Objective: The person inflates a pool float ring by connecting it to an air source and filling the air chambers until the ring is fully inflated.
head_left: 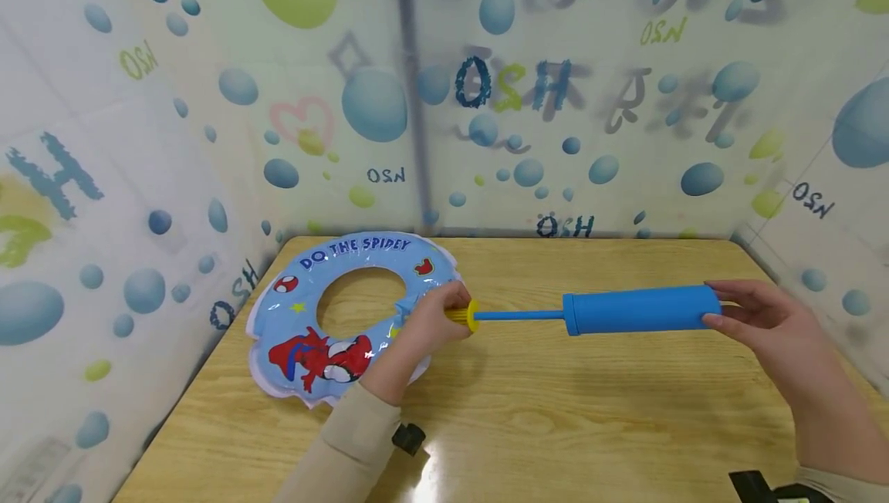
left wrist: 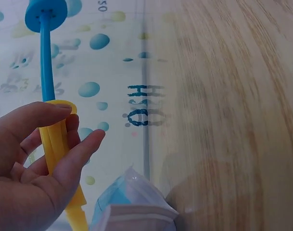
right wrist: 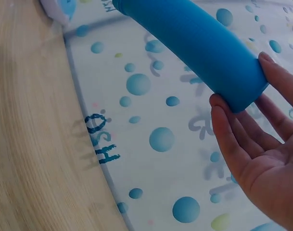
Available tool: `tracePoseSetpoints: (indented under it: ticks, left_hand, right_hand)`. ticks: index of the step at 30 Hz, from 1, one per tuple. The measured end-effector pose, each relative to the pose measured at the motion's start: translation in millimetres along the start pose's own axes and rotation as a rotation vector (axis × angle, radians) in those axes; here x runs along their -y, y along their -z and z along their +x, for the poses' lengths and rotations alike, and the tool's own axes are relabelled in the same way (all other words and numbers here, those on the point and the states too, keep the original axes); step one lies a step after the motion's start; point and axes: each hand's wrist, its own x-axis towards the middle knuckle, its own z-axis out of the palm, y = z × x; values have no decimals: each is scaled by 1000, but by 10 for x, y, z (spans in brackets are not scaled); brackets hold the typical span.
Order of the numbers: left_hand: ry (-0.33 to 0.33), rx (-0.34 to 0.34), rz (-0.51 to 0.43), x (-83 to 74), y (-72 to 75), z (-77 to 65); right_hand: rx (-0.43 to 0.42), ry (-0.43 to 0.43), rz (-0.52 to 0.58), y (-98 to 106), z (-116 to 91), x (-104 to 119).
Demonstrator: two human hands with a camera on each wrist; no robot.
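A hand pump stretches level between the two hands: a wide blue barrel point(head_left: 639, 310), a thin blue rod point(head_left: 519, 315) drawn out of it, and a yellow end piece point(left wrist: 55, 144) with a round flange. My left hand point(head_left: 436, 316) grips the yellow piece, thumb and fingers wrapped about it just behind the flange. In the right wrist view my right hand point(right wrist: 266, 144) pinches the far end of the barrel between thumb and fingertips, palm away from it. An inflatable swim ring point(head_left: 285, 325), light blue with a red cartoon figure, lies on the left, partly covered by the left hand and forearm.
The wooden table point(head_left: 556, 418) has its back edge along a wall covering point(head_left: 590, 117) printed with bubbles and letters, which also runs up both sides. A black strap piece point(head_left: 409, 438) sits by the left cuff.
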Motion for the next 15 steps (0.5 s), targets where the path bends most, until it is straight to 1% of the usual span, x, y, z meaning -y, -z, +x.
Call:
tracePoseSetpoints:
  ticks: [1, 3, 5, 9, 15]
  left_hand:
    - [-3, 4, 3, -2, 1, -7]
    - [-10, 12, 6, -9, 1, -22]
    - [-7, 17, 5, -17, -1, -33]
    - [9, 10, 17, -26, -15, -39]
    - [20, -1, 35, -10, -52, -25]
  right_hand:
    - [24, -10, 9, -31, 13, 8]
    - [63, -40, -20, -110, 31, 27]
    - [88, -70, -21, -218, 47, 38]
    - [99, -120, -112, -472, 68, 49]
    - [109, -176, -99, -829, 87, 76]
